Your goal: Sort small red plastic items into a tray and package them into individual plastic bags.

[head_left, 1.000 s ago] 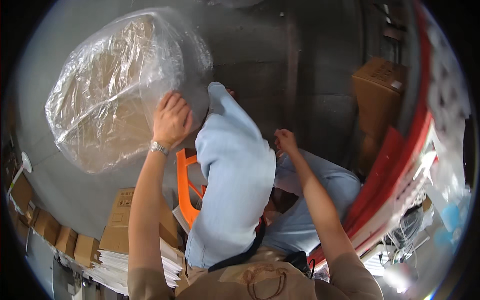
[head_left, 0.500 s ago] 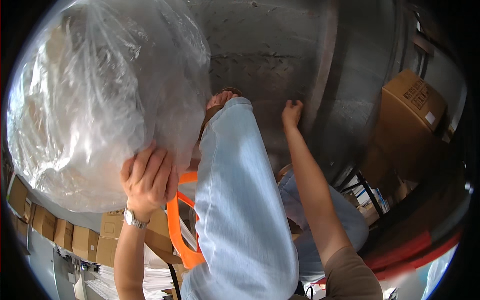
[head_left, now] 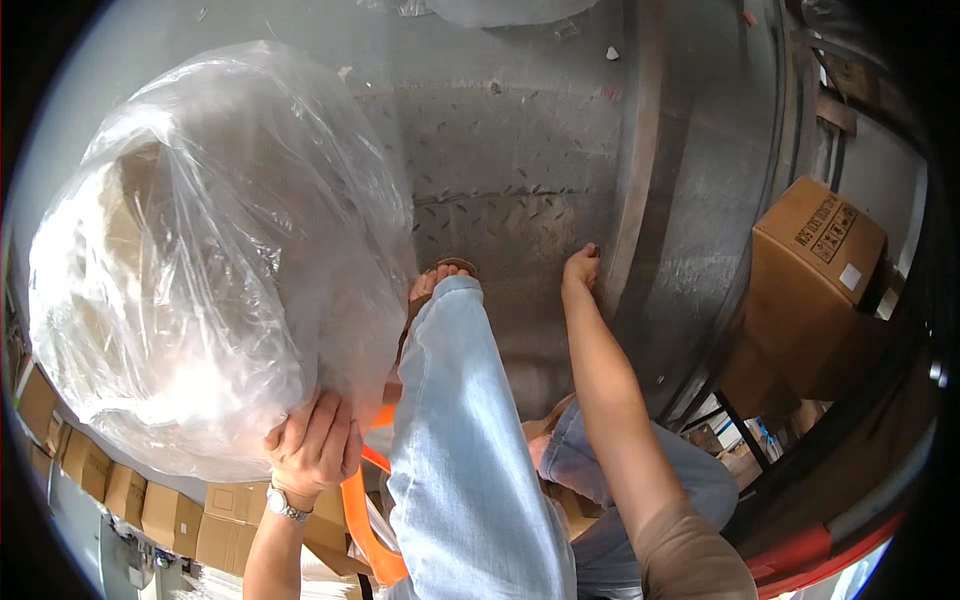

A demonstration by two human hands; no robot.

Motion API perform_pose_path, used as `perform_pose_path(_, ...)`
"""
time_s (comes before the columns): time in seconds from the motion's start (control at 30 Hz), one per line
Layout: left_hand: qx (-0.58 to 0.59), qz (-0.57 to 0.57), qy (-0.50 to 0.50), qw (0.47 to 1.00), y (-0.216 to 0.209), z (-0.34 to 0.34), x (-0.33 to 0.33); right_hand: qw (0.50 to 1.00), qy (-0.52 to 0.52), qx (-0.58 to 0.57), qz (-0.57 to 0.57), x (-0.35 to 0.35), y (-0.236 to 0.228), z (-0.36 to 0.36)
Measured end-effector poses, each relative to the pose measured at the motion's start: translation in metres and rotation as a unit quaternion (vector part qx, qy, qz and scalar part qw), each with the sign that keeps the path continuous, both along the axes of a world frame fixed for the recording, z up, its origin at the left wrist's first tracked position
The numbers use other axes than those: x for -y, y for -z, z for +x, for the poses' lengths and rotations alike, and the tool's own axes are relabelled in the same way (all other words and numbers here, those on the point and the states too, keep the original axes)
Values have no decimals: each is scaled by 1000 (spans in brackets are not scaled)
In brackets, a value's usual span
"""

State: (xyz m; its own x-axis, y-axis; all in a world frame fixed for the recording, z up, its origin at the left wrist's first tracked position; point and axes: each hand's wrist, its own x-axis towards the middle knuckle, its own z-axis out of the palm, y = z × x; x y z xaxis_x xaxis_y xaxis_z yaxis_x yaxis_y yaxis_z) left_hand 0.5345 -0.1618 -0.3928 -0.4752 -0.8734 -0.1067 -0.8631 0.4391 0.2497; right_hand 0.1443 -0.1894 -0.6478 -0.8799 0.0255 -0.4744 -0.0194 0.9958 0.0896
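A large clear plastic bag, bulging with pale contents I cannot make out, fills the left side. My left hand, a silver watch on its wrist, grips the bag's lower right edge with curled fingers. Just behind that hand an orange curved frame shows beside my leg; its full shape is hidden. Off to the right, my right hand hangs over the grey floor with its fingers curled in, and nothing shows in it. Between the hands is my leg in light blue jeans.
A raised metal strip runs along the patterned metal floor, right of my right hand. Brown cartons stand at the right beside a dark frame. More cartons line the lower left. Another piece of clear plastic lies at the top edge.
The bag, my leg and my hands sit lower in view, and more floor shows at the top. My left hand keeps its hold on the bag; the right hand's fingers have curled in further.
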Motion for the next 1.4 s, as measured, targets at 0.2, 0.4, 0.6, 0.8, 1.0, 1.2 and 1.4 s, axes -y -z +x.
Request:
perform_pose_path(0.2,-12,-3,-3,1000,-2,-5,5,978,-135,-101,-127,-22,25,-9)
perform_pose_path(0.4,-29,16,-20,999,-7,0,0,841,34,327,-429,-14,-65,100)
perform_pose_path(0.6,-111,-264,-45,957,-19,81,-18,898,-18,295,-327,-79,-133,94)
perform_pose_path(0.8,-223,-36,-737,637,27,405,25,911,53,267,-311,-129,-231,64)
perform_pose_path(1.0,-119,51,-666,735,46,321,3,868,-194,323,-324,-170,-367,76)
perform_pose_path(1.2,-83,22,-638,765,47,305,-7,852,-177,324,-371,-194,-482,114)
perform_pose_path(1.4,-119,40,-582,804,2,166,-16,828,-252,292,-407,-181,-546,137)
